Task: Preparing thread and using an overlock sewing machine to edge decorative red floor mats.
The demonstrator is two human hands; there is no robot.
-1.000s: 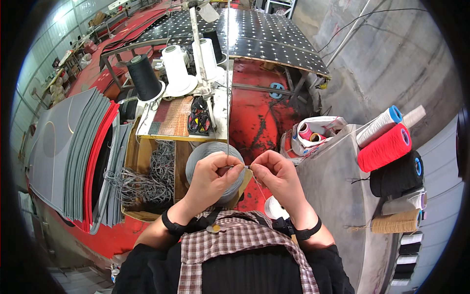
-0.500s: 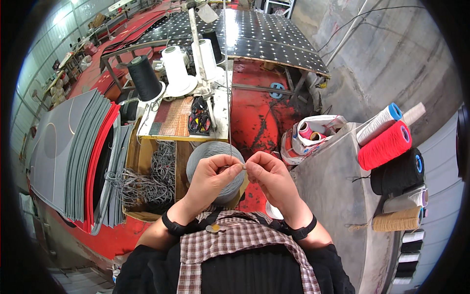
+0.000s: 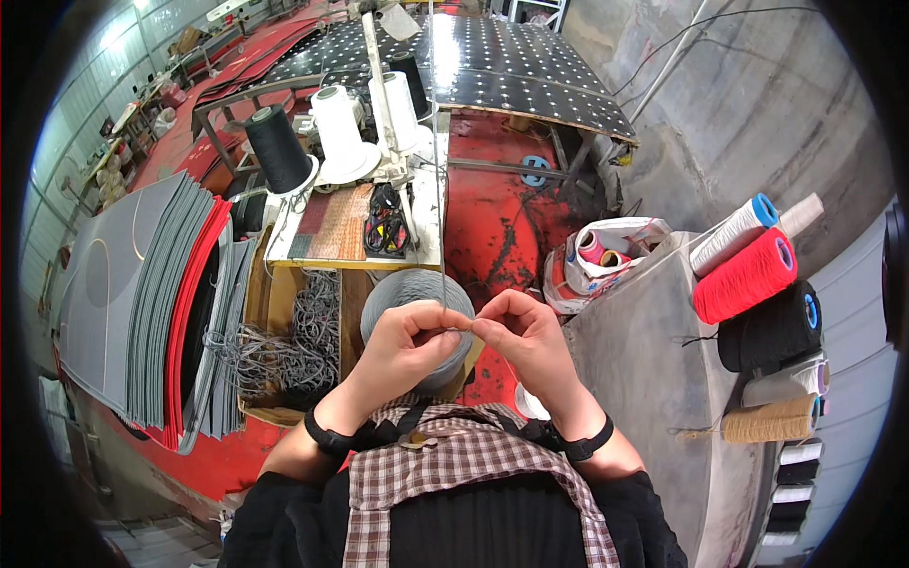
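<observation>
Both my hands meet fingertip to fingertip in front of my apron, over a big cone of grey yarn. A grey strand of yarn comes straight down from above into the fingers of my left hand, which is closed in a pinch. Touching it, my right hand is also pinched on the yarn, and a thin end shows below its fingers. The exact point between the fingertips is too small to make out.
A small white table holds thread cones and a bundle of black cords. Left of me stand stacked grey mats and a box of tangled grey cord. Coloured yarn spools lie along the right ledge, near a white bag.
My left hand has rolled slightly, its thumb dropping lower. The fingertips of both hands have shifted a little while staying together, and a thin yarn end now shows below my right fingers.
</observation>
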